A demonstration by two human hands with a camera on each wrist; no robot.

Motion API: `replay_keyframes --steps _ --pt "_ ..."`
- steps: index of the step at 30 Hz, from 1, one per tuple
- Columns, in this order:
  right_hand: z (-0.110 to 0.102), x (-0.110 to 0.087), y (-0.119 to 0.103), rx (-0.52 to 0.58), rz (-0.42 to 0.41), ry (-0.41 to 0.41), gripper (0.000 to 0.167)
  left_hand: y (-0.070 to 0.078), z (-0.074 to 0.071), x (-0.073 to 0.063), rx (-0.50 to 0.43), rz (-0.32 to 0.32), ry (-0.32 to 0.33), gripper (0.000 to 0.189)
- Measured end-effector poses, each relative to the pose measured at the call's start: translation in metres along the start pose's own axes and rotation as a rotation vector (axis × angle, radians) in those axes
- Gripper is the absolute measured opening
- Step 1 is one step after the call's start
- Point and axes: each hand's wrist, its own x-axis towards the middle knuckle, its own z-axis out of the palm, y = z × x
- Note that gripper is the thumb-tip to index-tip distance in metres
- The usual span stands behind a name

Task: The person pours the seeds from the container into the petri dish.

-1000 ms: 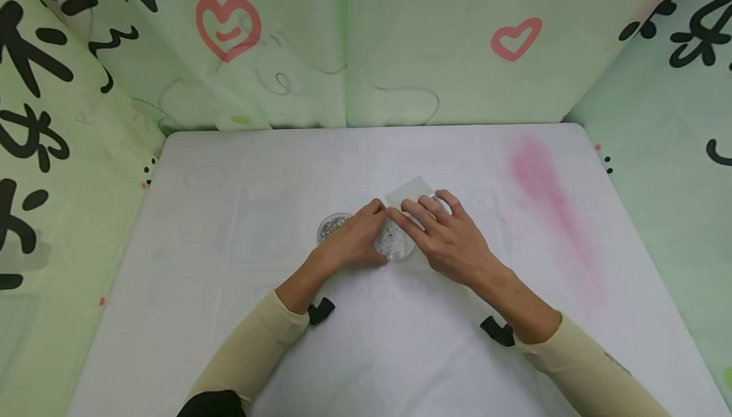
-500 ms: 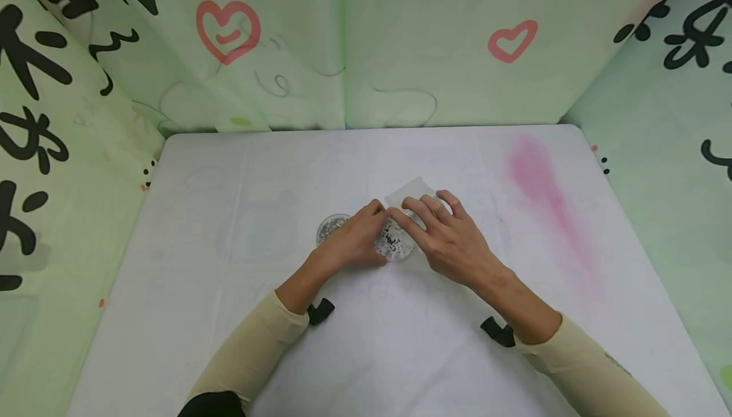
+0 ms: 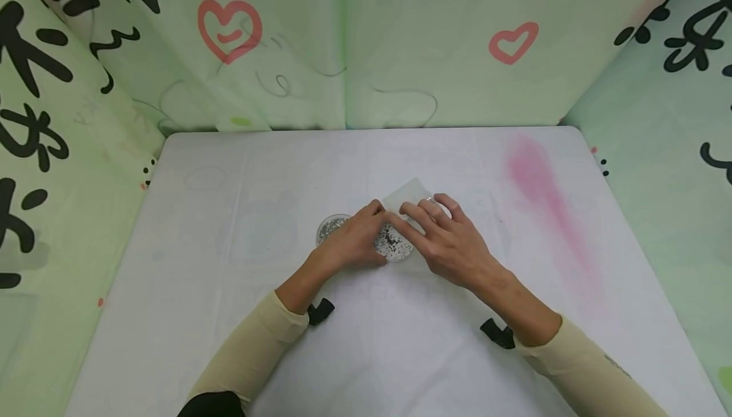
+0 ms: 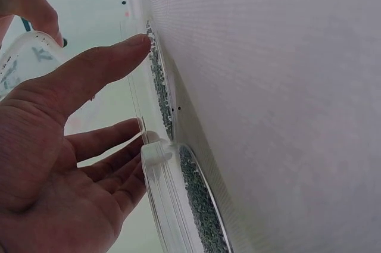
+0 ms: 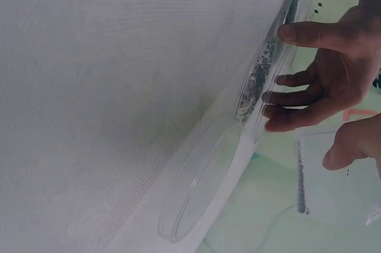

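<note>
My left hand [image 3: 356,238] holds a clear petri dish [image 3: 393,245] by its sides, the thumb on the near rim and the fingers at the far side. Dark granules are scattered over its bottom. Above it, my right hand [image 3: 448,240] pinches a small clear plastic bag [image 3: 408,194], tilted toward the dish; the fingers partly cover it. In the right wrist view, granules line one edge of the bag [image 5: 333,175]. A second petri dish [image 3: 330,225], thickly covered in granules, sits to the left, partly hidden by my left hand.
An empty clear petri dish [image 5: 199,184] lies beside the middle one, shown in the right wrist view. White cloth [image 3: 257,341] covers the table, with a pink stain [image 3: 543,182] at the right. A green printed curtain [image 3: 389,42] stands along the back and sides.
More dark granules lie in the middle petri dish than a second ago. Both hands stay nearly in place; the bag has shifted only slightly.
</note>
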Motion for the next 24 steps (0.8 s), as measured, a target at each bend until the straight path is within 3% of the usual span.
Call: replay_keyframes --steps 17,24 --pt "0.0080 -0.0005 -0.0057 -0.014 -0.025 0.075 0.051 -0.0018 0.0018 0.0010 -0.017 0.014 0.009 0.070" --pt "0.0090 -0.0006 -0.0065 -0.014 -0.031 0.070 0.054 -0.0027 0.0020 0.0004 -0.015 0.026 0.018 0.071"
